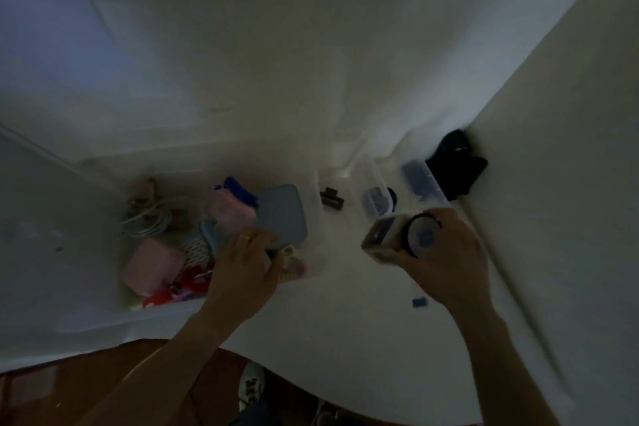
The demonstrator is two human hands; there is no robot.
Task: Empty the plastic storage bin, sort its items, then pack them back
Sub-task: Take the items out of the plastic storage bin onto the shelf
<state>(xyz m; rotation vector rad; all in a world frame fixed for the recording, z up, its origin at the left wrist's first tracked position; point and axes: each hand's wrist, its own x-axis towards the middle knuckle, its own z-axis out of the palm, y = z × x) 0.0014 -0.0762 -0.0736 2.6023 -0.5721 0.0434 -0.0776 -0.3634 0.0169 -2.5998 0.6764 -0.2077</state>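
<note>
A clear plastic storage bin (316,190) stands on the white table at centre left, full of mixed items: a blue-grey lid (283,214), a pink pouch (152,266), white cables (148,218), red fabric (186,284). My left hand (245,263) reaches into the bin's near right corner and its fingers curl round a small pale item there; the item is blurred. To the right of the bin my right hand (446,252) is raised above the table, gripping a beige box (383,235) together with a black-rimmed round item (422,235).
On the table right of the bin lie a dark hair clip (332,199), two small clear boxes with dark contents (375,199) (423,183), a black bundle (456,162) against the wall, and a small blue piece (419,302). A wall runs along the right. Wooden floor below.
</note>
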